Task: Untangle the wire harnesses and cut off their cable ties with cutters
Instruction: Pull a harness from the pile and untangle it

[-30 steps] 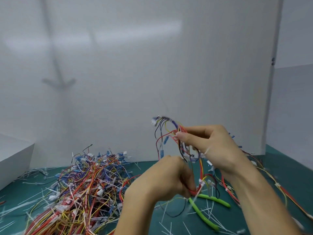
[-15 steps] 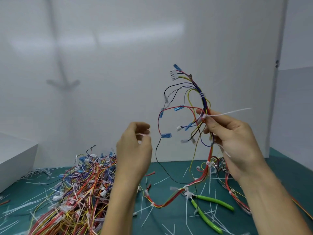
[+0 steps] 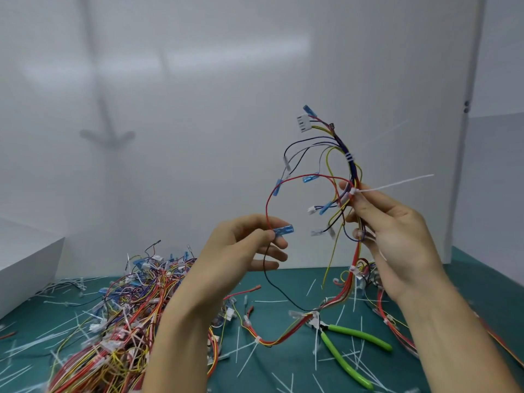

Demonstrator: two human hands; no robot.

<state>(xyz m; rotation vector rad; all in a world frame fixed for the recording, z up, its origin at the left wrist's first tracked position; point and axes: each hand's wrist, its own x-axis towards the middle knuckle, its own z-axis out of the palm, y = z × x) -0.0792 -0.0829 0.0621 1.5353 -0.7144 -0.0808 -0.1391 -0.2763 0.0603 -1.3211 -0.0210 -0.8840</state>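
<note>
1. We see the right hand (image 3: 397,245) gripping a thin, multicoloured wire harness (image 3: 351,165), held upright in the air above the table. Its thumb and forefinger pinch the bundle at a white plastic cable tie (image 3: 397,184), whose stiff tail sticks out to the right.
2. The left hand (image 3: 241,251) pinches a flat, translucent blue terminal sleeve (image 3: 283,230) on a red loop of the same harness, thumb against forefinger. Its other fingers are loosely stretched.
3. The green-handled metal cutters (image 3: 354,336) lie on the matte teal table mat (image 3: 467,279) with handles splayed. We can't make out the jaws, which are covered by wires and ties.
4. A tangled pile of glossy harnesses (image 3: 119,321) sits lower left, cut off by the frame edge and partly behind the left forearm.
5. Thin white cut tie scraps (image 3: 246,355) litter the mat.
6. A smooth white box (image 3: 25,256) at far left is cropped.
</note>
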